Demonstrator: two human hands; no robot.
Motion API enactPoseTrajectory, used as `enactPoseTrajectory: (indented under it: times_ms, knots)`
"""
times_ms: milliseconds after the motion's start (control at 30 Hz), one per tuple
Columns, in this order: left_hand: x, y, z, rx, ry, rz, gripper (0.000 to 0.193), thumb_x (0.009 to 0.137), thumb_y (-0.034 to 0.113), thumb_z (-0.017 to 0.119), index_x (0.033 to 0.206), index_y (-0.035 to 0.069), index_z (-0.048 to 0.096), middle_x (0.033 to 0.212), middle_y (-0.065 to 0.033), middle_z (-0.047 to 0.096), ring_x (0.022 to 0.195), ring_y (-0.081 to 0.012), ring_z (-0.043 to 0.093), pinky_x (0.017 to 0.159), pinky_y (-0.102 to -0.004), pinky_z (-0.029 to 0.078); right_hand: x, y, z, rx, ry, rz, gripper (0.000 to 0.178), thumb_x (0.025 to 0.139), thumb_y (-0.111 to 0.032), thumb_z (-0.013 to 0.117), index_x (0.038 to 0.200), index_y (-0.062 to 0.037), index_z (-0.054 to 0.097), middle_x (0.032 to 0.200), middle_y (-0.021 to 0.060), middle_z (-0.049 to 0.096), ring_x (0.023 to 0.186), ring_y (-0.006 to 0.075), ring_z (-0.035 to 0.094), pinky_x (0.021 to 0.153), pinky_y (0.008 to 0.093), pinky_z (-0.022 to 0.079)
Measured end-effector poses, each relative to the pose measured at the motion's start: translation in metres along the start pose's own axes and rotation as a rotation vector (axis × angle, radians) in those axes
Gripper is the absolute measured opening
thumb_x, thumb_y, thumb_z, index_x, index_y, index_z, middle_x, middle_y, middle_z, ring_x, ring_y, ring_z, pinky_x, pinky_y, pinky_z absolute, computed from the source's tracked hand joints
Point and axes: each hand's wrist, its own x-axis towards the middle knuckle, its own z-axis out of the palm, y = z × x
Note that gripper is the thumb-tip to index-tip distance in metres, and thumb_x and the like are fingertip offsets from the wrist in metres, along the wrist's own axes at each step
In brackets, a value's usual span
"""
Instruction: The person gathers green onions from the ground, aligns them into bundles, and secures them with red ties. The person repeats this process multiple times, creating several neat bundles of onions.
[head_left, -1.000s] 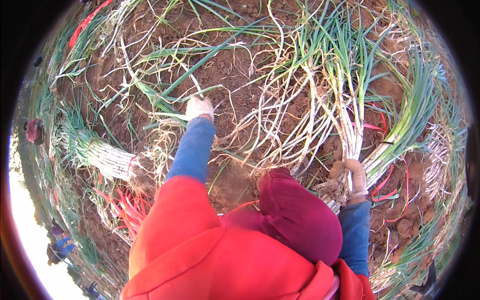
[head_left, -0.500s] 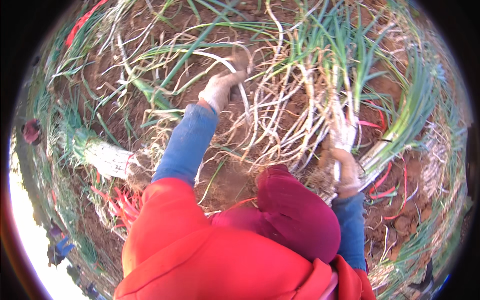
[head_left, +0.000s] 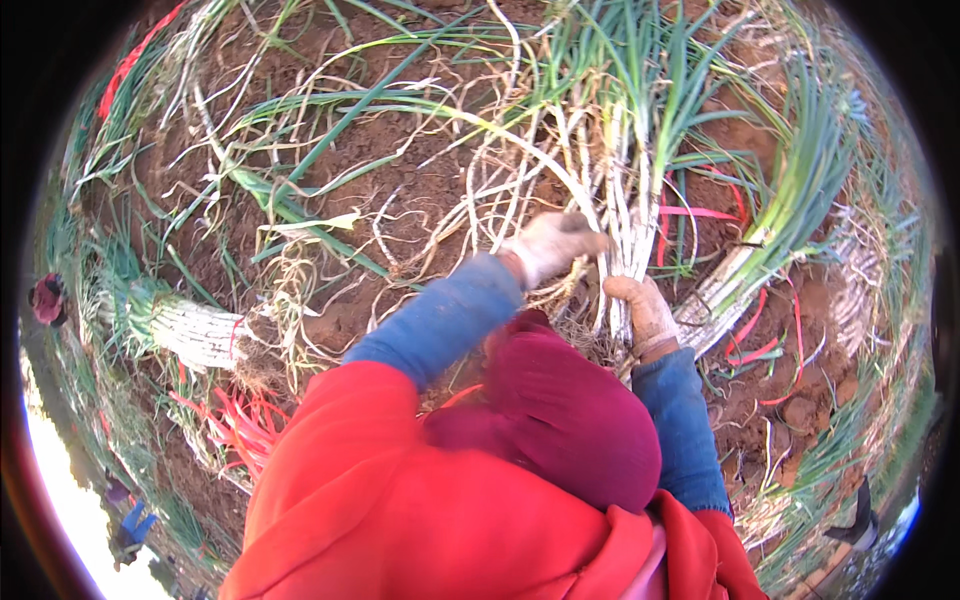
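My right hand (head_left: 643, 310), in a pale glove, is closed round the white lower stalks of a bunch of green onions (head_left: 622, 215). The bunch stands with its green leaves pointing away from me and its roots toward my knee. My left hand (head_left: 555, 247), also gloved, is closed on a long single green onion (head_left: 545, 158), held against the left side of the bunch. Its stalk arches up and leftward. The left fingertips are slightly smeared and partly hidden by the stalks.
A tied bundle of green onions (head_left: 195, 332) lies at left, another bundle (head_left: 765, 255) at right. Red ribbons (head_left: 240, 430) are heaped beside my left arm. Loose stalks and leaves litter the brown soil (head_left: 345, 215). My knee (head_left: 580, 420) is close below the hands.
My left hand has moved right and nearer with the long green onion, up to the bunch. The right hand has moved slightly left and away from me, still round the stalks.
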Motion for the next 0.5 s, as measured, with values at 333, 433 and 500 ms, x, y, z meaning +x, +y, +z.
enactPoseTrajectory:
  times_ms: [333,433,500]
  knots:
    - [0.062,-0.022,-0.035,0.476,0.169,0.068,0.059,0.094,0.045,0.072,0.13,-0.002,0.07,0.123,-0.0206,0.075,0.118,-0.03,0.07,0.106,-0.037,0.052,-0.034,-0.134,0.012,0.239,-0.103,-0.332,0.034,0.09,-0.023,0.069,0.114,0.0006,0.073,0.085,0.0102,0.074,0.069,0.0186,0.069,0.062,0.028,0.055]
    - [0.065,-0.021,0.012,0.688,0.035,-0.081,0.066,0.089,0.049,0.075,0.13,-0.003,0.069,0.132,-0.025,0.07,0.119,-0.0343,0.07,0.105,-0.0386,0.053,-0.034,-0.106,0.014,0.005,-0.015,-0.183,0.031,0.089,-0.021,0.072,0.113,-0.0008,0.075,0.09,0.0081,0.076,0.074,0.0172,0.07,0.069,0.0298,0.056]
    - [0.061,-0.014,0.029,0.662,0.004,-0.103,0.061,0.085,0.043,0.079,0.124,-0.003,0.071,0.125,-0.0254,0.072,0.113,-0.0338,0.072,0.101,-0.039,0.055,-0.03,-0.086,0.009,-0.188,0.001,-0.126,0.027,0.089,-0.021,0.075,0.108,-0.002,0.078,0.092,0.0052,0.077,0.077,0.0162,0.07,0.076,0.0301,0.055]
